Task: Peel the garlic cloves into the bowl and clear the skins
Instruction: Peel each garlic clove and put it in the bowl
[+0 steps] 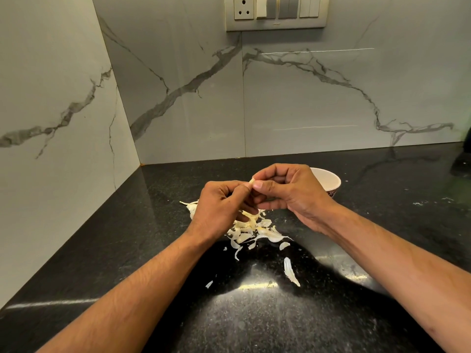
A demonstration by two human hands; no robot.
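Both my hands meet above the black counter, pinching one small garlic clove between their fingertips. My left hand has its fingers curled, thumb against the clove. My right hand curls around it from the right, thumb and forefinger on its tip. Most of the clove is hidden by my fingers. Below the hands lies a pile of pale garlic skins. A white bowl stands just behind my right hand, partly hidden by it; its contents are out of sight.
Loose skin pieces lie nearer me, one long piece and a small scrap. The black granite counter runs into a corner of marble walls at the left and back. A switch panel sits high on the back wall.
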